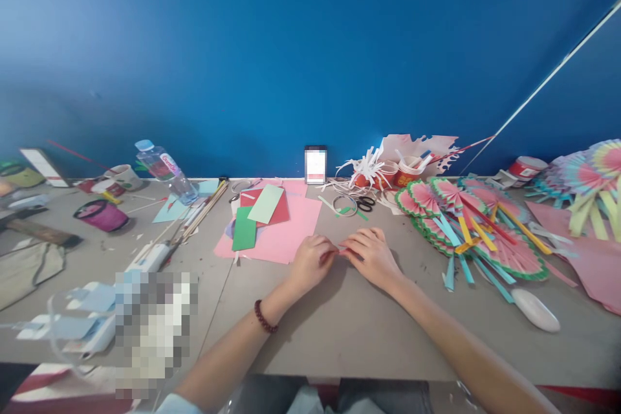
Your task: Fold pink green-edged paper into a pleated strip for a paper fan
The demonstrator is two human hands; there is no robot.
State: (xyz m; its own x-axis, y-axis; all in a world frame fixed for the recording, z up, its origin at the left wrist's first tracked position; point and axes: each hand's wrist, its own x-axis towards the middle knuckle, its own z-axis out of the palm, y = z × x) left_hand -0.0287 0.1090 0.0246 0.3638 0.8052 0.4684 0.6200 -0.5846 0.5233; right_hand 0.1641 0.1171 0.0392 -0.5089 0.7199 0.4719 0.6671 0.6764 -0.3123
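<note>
My left hand (313,260), with a beaded bracelet (265,317) on its wrist, is closed in a pinch over the grey table. Beside it, my right hand (371,257) has its fingers bent and its tips meeting the left fingertips. Between them shows a thin reddish strip (338,251), mostly hidden by the fingers, so its exact kind is hard to make out. Just beyond the left hand lie pink sheets (303,223), with a green card (244,228), a pale green card (266,204) and a red card (281,212) on top.
Black scissors (365,204) and a tape roll (344,205) lie behind my right hand. Folded paper fans (514,249) spread to the right, near a white oval object (535,310). A phone (315,165) leans on the wall. Leftward are a tilted bottle (167,171) and a power strip (104,330).
</note>
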